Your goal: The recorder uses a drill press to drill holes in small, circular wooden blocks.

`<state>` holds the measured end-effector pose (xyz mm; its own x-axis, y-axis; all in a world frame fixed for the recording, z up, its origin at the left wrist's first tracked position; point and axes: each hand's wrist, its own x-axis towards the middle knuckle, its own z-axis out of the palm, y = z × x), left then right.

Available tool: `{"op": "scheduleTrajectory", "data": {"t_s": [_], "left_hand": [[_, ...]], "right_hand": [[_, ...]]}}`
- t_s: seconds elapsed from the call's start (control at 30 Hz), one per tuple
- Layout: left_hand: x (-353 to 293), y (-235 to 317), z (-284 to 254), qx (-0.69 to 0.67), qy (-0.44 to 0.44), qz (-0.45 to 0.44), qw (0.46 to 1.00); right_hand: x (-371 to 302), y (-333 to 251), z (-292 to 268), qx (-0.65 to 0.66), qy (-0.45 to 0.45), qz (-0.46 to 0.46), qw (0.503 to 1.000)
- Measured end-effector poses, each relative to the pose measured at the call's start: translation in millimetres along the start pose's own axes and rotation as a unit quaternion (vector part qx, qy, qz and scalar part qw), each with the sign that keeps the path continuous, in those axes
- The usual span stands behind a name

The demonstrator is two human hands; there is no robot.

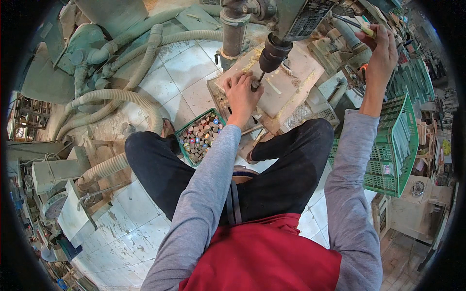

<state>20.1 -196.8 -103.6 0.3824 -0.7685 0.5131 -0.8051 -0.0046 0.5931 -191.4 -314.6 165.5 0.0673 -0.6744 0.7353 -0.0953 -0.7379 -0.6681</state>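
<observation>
A drill press [305,19] stands in front of me, its dark chuck [274,54] pointing down over a wooden board [291,89]. From the chuck a thin drill bit [262,76] reaches to a small brown round piece [255,86]. My left hand [241,94] is closed, pinching that piece on the board beneath the bit; my fingers cover part of it. Up at the right, my right hand [382,51] is closed around the yellowish end of the feed lever [347,21]. Whether the bit's tip has entered the piece cannot be made out.
A green basket [178,133] of many small round pieces, some with coloured tops, sits left of the board. Ribbed hoses [141,99] curl across the tiled floor at left. A green crate [405,167] stands at right. Wood shavings [252,60] litter the board.
</observation>
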Motion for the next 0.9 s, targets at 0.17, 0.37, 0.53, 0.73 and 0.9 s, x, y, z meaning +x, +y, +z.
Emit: {"op": "scheduleTrajectory", "data": {"t_s": [0.17,0.37,0.53,0.73,0.9], "left_hand": [[0,-1,1,-0.005,0.003,0.0,1.0],[-1,-2,2,0.013,-0.015,-0.003,1.0],[0,0,1,0.0,0.005,0.0,1.0],[-2,-2,3,0.022,-0.012,-0.005,1.0],[-4,-4,-4,-0.027,0.002,0.002,1.0]], "right_hand": [[-27,17,0,-0.018,0.052,0.008,0.998],[-35,32,9,0.004,0.106,-0.037,0.994],[-5,5,2,-0.024,0.021,0.048,0.998],[22,-5,-7,0.23,-0.033,0.058,0.971],[-56,49,-36,0.168,0.101,0.253,0.948]]}}
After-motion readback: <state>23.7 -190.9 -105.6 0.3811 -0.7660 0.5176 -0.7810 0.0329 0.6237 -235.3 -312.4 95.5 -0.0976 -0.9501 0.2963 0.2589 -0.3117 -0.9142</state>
